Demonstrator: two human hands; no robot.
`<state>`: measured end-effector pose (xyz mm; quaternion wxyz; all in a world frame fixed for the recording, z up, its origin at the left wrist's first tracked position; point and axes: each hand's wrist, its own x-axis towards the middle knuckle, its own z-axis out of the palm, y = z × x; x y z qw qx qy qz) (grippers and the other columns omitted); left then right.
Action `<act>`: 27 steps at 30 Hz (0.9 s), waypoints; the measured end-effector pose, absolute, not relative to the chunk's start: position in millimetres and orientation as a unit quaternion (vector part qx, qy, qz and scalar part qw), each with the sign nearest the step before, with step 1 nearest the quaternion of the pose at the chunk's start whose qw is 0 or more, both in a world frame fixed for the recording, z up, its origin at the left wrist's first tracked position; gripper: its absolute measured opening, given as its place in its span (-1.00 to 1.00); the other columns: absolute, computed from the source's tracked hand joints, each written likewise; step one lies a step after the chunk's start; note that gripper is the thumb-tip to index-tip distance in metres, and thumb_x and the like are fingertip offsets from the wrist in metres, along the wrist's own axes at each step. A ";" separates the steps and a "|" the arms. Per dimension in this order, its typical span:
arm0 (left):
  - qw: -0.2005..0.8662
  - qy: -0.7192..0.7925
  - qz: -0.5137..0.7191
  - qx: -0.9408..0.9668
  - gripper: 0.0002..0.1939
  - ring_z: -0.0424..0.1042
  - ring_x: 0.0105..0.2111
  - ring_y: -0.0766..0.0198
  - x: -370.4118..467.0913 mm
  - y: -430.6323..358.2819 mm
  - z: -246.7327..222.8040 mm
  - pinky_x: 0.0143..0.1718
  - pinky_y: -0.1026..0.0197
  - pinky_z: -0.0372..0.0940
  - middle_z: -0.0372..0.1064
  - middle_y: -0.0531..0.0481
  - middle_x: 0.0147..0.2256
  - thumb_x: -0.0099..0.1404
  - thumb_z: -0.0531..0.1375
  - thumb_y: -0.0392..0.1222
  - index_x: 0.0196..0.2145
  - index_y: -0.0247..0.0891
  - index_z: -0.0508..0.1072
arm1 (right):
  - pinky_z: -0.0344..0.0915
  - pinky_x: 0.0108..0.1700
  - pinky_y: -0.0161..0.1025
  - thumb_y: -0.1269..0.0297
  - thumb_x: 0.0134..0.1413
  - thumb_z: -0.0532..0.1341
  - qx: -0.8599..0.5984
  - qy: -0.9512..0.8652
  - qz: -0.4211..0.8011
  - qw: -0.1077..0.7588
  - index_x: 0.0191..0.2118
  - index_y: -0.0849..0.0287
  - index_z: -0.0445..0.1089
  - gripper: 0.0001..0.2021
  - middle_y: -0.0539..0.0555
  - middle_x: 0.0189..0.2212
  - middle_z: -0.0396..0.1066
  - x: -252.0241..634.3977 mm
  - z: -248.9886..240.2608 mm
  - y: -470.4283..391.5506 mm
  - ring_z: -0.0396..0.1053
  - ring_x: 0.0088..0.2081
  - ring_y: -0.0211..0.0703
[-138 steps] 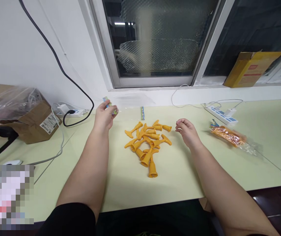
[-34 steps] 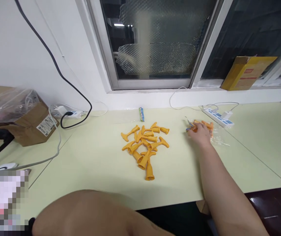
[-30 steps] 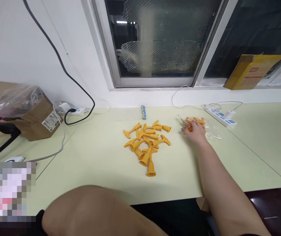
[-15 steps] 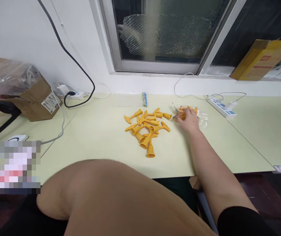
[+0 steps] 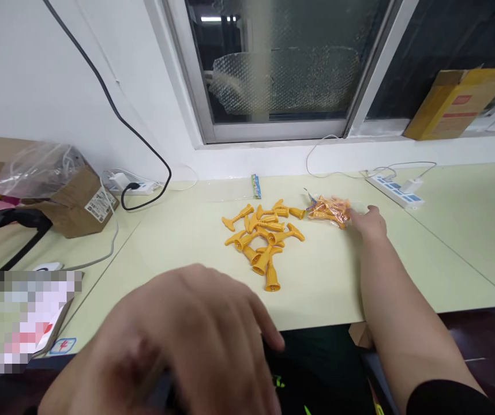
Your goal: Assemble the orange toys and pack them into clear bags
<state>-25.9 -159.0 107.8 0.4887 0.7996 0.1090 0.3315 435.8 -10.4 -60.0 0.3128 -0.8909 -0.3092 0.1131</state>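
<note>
My left hand (image 5: 204,340) is large and blurred in the near foreground, above the table edge. Its fingers bend downward, and smear hides whether anything is in them. On the right, my right hand (image 5: 371,223) rests at the right end of a clear plastic bag (image 5: 329,210) of orange pieces, thumb stretched toward it and apart from the fingers. Left of the bag lies a loose pile of yellow plastic T-shaped handles (image 5: 269,226) with flared, hollow ends. Behind the pile lies a flat clear bag (image 5: 230,189) with a blue-green printed header.
A cardboard box (image 5: 74,199) with plastic wrap stands at the left. Power strips (image 5: 394,191) with cables lie along the wall. A black cable (image 5: 113,104) hangs at the left. A yellow carton (image 5: 459,104) leans against the window. A partly pixelated flat item (image 5: 52,328) lies front left.
My left arm has swung back, bringing the hand into view near the camera. My right hand has moved from on top of the orange bag to its right end.
</note>
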 end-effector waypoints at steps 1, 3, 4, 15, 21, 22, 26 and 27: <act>0.494 0.117 0.337 0.793 -0.62 0.61 -0.24 -0.01 -20.5 -149.9 104.9 -0.15 -0.13 0.52 0.60 0.07 -0.34 0.10 0.30 0.02 -0.08 0.32 0.58 | 0.29 0.10 0.20 -0.13 -0.10 0.35 -0.892 -0.305 0.114 0.313 0.27 0.30 0.23 -0.12 0.51 0.06 0.37 438.4 -61.8 -8.6 0.36 0.12 0.40; 0.492 0.124 0.343 0.790 -0.67 0.60 -0.24 0.07 -8.0 -126.7 95.4 -0.09 -0.06 0.50 0.60 0.01 -0.31 0.19 0.31 -0.14 -0.07 0.10 0.58 | 0.32 0.08 0.15 -0.06 -0.17 0.40 -0.890 -0.300 0.116 0.322 0.17 0.35 0.32 -0.19 0.53 0.02 0.40 441.3 -65.8 -4.8 0.38 0.09 0.39; 0.485 0.141 0.344 0.792 -0.71 0.59 -0.22 0.10 -1.7 -113.4 88.2 -0.08 -0.02 0.49 0.59 -0.03 -0.27 0.22 0.30 -0.19 -0.08 0.00 0.59 | 0.34 0.06 0.13 -0.02 -0.20 0.42 -0.887 -0.299 0.122 0.332 0.11 0.35 0.36 -0.24 0.52 -0.01 0.42 441.9 -68.0 -3.0 0.40 0.06 0.38; 0.470 0.337 0.463 0.671 -0.90 0.50 -0.27 0.20 15.3 -30.0 -23.3 -0.13 0.08 0.42 0.50 -0.07 -0.31 0.23 0.29 -0.18 -0.31 -0.24 0.52 | 0.42 -0.42 -0.21 0.32 -0.13 0.28 -0.710 -0.276 0.253 0.597 -0.05 0.21 0.39 -0.58 0.09 -0.37 0.43 421.6 -69.6 0.8 0.44 -0.44 -0.16; 0.448 0.383 0.480 0.650 -0.86 0.50 -0.22 0.15 10.9 -22.0 -29.7 -0.05 0.02 0.40 0.50 -0.08 -0.29 0.20 0.28 -0.16 -0.29 -0.24 0.50 | 0.40 -0.41 -0.30 0.32 -0.11 0.18 -0.608 -0.289 0.228 0.703 -0.10 0.15 0.37 -0.65 0.05 -0.35 0.39 404.5 -52.6 -0.2 0.46 -0.35 -0.17; 0.452 0.385 0.486 0.641 -0.83 0.51 -0.18 0.14 11.7 -21.4 -30.1 -0.02 0.02 0.39 0.51 -0.09 -0.25 0.20 0.29 -0.14 -0.26 -0.24 0.50 | 0.38 -0.42 -0.31 0.31 -0.12 0.19 -0.588 -0.292 0.239 0.715 -0.11 0.15 0.36 -0.65 0.05 -0.34 0.40 397.8 -49.2 -0.4 0.45 -0.35 -0.17; 0.522 0.355 0.493 0.598 -0.57 0.42 0.12 0.05 15.4 -18.9 -32.5 0.16 -0.03 0.31 0.45 -0.20 0.06 0.23 0.32 -0.03 0.01 -0.22 0.45 | 0.28 -0.51 -0.37 0.32 -0.19 0.24 -0.513 -0.294 0.341 0.731 -0.14 0.12 0.35 -0.64 0.03 -0.38 0.42 350.7 -37.4 -2.6 0.42 -0.41 -0.20; 0.543 0.347 0.490 0.587 -0.50 0.38 0.17 0.03 15.8 -17.7 -33.2 0.19 -0.05 0.29 0.40 -0.22 0.13 0.23 0.32 0.00 0.08 -0.20 0.41 | 0.29 -0.51 -0.37 0.33 -0.19 0.25 -0.500 -0.294 0.370 0.725 -0.14 0.12 0.34 -0.63 0.03 -0.39 0.43 335.4 -35.6 -3.7 0.42 -0.41 -0.20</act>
